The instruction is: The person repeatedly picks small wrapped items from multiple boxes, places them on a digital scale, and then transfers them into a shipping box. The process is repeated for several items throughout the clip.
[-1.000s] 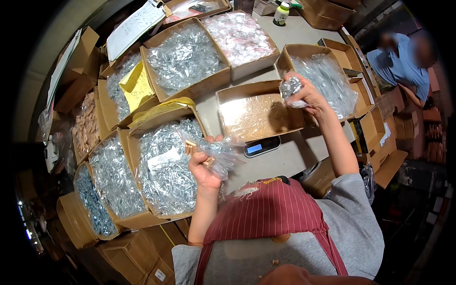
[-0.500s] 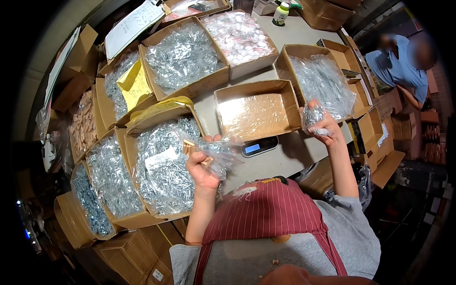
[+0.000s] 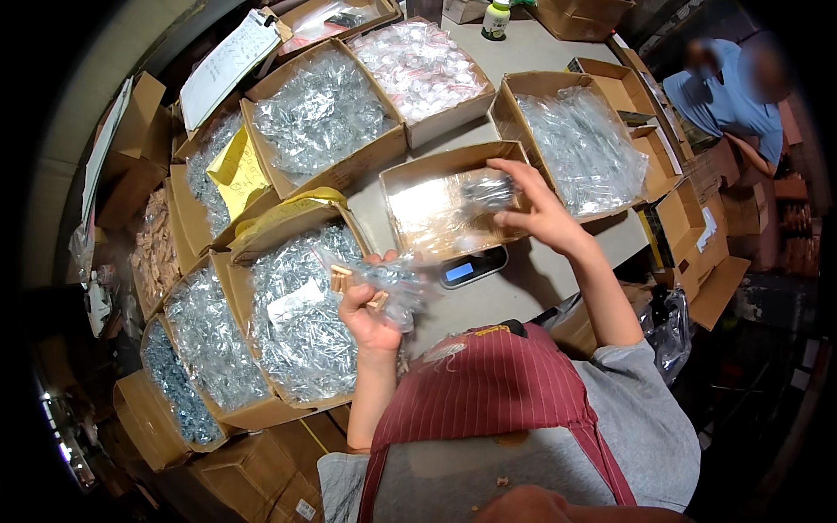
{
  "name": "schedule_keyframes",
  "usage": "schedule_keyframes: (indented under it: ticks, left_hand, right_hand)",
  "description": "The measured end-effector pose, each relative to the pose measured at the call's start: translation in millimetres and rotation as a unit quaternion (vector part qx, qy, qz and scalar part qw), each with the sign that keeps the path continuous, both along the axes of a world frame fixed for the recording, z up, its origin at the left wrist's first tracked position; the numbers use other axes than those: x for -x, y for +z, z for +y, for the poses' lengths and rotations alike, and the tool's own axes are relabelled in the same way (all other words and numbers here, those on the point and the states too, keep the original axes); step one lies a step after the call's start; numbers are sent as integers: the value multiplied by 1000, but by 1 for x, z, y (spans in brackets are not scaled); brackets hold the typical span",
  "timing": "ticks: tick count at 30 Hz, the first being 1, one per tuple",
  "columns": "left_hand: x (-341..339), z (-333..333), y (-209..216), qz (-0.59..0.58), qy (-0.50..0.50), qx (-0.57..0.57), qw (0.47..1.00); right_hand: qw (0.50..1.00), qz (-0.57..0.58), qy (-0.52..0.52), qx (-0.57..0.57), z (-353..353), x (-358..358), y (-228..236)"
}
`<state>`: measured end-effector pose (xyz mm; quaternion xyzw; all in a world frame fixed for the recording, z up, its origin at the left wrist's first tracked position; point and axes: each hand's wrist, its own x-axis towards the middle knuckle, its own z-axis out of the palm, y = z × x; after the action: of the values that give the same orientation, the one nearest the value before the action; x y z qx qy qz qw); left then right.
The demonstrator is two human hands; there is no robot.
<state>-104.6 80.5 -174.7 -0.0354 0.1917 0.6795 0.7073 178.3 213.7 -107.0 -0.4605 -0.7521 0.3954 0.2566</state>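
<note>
My left hand (image 3: 372, 315) is closed around several clear plastic bags (image 3: 401, 292), in which wooden dowels (image 3: 342, 279) show near the thumb. It hovers over the right side of a carton of bagged screws (image 3: 305, 336). My right hand (image 3: 542, 211) reaches over the right wall of a shallow cardboard box (image 3: 418, 207) lined with shiny tape. Its fingers are spread. At the fingertips a small clear bag of dark metal parts (image 3: 486, 190) is blurred by motion, inside the box and seemingly free of the fingers. Beneath the box's front edge sits a digital scale (image 3: 473, 268) with a lit display.
Cartons of bagged hardware (image 3: 323, 118) crowd the left and back. A box of white bagged parts (image 3: 418, 70) and a carton of flat clear bags (image 3: 582, 148) flank the shallow box. A clipboard (image 3: 228, 65) leans at the back left. A person in blue (image 3: 737, 100) is at far right.
My right hand has moved left from the carton of clear bags to the shallow box. Its fingers have opened from around the small bag. My left hand keeps its grip, almost unmoved.
</note>
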Motion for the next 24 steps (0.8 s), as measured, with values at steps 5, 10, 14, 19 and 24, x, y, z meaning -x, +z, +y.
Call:
schedule_keyframes:
  ticks: [5,10,14,19,24]
  left_hand:
    - [-5,0,8,27,0,9,1000]
    - [-25,18,63,127,-35,44,990]
    - [-44,51,97,307,-88,-24,947]
    - [-59,105,77,614,-208,-90,756]
    - [-52,97,81,907,-199,-178,326]
  right_hand:
    - [976,-138,169,17,-17,4,-1]
    - [962,-173,119,-177,-54,3,-54]
    - [955,-104,96,-262,-62,-1,-61]
    - [941,-81,79,-320,-65,-1,-56]
    - [931,0,-18,-364,-72,-27,-20]
